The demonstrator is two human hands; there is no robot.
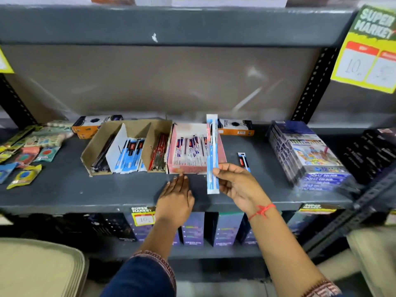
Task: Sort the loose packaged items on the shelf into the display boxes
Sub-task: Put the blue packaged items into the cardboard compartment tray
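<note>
Grey shelf (85,189), display boxes in row. Right hand (236,182) closed on long blue packet (212,155), upright over pink box (192,168). Left hand (176,198) flat, open, empty, touching pink box front. Small loose packet (243,161) just beyond right hand.

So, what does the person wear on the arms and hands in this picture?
Both hands, the left hand and the right hand, are bare: no gloves, and no rings that I can see. The left sleeve is dark blue with a patterned reddish cuff. The right sleeve shows only a similar patterned cuff at the picture's edge. A red thread is tied around the right wrist.
</note>
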